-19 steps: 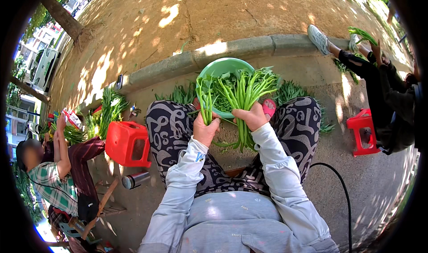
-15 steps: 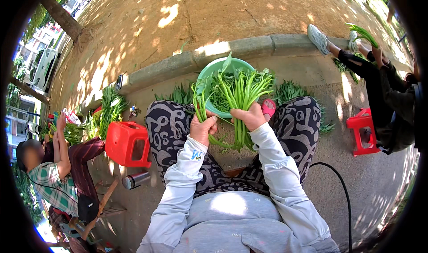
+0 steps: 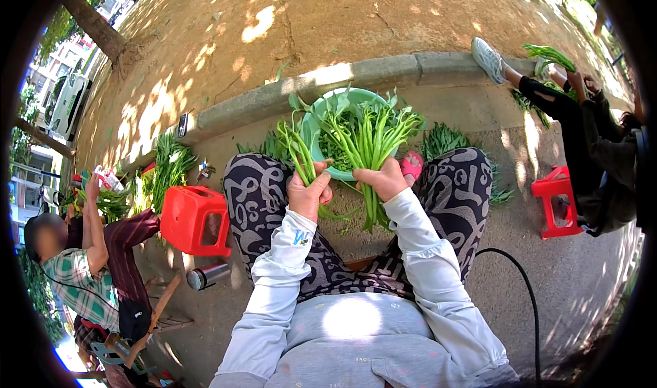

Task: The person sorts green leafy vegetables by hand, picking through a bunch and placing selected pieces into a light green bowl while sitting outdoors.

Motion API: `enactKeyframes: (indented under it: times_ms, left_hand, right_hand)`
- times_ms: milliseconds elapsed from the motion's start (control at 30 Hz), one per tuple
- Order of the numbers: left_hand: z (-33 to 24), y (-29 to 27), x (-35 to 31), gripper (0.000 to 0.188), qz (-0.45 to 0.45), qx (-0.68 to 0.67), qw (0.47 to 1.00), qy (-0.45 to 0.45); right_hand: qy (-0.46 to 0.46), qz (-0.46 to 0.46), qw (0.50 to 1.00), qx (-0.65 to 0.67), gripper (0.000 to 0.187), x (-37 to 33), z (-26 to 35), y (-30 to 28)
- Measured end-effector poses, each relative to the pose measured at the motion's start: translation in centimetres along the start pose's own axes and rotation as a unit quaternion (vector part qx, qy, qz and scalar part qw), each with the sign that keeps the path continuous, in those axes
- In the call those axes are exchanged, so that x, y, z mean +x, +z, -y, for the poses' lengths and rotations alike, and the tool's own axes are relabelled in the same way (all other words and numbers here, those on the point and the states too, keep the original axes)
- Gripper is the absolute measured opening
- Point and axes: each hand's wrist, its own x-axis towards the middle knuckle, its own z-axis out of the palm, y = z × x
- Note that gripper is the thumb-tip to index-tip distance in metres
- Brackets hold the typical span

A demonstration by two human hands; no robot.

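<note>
My right hand (image 3: pixel 383 180) is closed round a thick bunch of water spinach (image 3: pixel 373 136), its leafy tops fanned away from me and its cut ends hanging below the fist. A smaller bundle of water spinach stems (image 3: pixel 296 150) is gripped in my left hand (image 3: pixel 308 192), thumb pressed against the stalks, a few ends trailing toward the right hand. Both hands are at the near side of a light green basin (image 3: pixel 310 131), between my knees. Cut greens (image 3: pixel 332 148) lie inside it, partly hidden by the bunch.
Piles of greens (image 3: pixel 443 141) lie on the ground beside my knees. Red stools (image 3: pixel 185 218) stand left and right; a metal flask (image 3: pixel 208 276) lies at left. A stone kerb (image 3: pixel 263 100) runs beyond the basin. People sit on both sides. A black cable (image 3: pixel 527 285) curves at right.
My left hand has turned its stems more upright, and its bundle looks fuller with leafy tops showing. Fewer stems loop below between the hands. My right hand has hardly moved.
</note>
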Motion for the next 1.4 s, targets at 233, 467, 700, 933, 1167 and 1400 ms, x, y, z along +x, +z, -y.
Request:
enactKeyframes:
  times_ms: [233,467,700,933,1167,1400]
  left_hand:
    - [2.5,-0.8,0.0,0.017,0.052,0.134,0.989,0.038]
    - [3.3,-0.9,0.2,0.018,0.033,0.198,0.977,0.076]
    - [1.3,-0.5,-0.1,0.013,0.022,0.118,0.993,-0.011]
    - [0.3,0.1,-0.4,0.013,-0.008,0.064,0.998,-0.001]
    - [2.5,-0.7,0.1,0.015,0.069,0.096,0.992,0.034]
    - [2.8,-0.6,-0.1,0.013,0.052,0.184,0.981,0.039]
  right_hand:
    - [-0.021,0.002,1.0,0.008,0.037,0.2,-0.4,0.0]
    - [-0.026,-0.018,0.999,0.006,0.034,0.0,0.3,0.1]
    - [-0.04,-0.021,0.999,0.017,0.033,0.4,-0.5,-0.1]
    - [-0.037,-0.014,0.999,0.023,0.031,0.2,-0.6,-0.1]
    - [-0.037,-0.014,0.999,0.015,0.033,0.1,-0.3,0.2]
    - [-0.034,-0.024,0.999,0.021,0.035,0.2,-0.4,0.0]
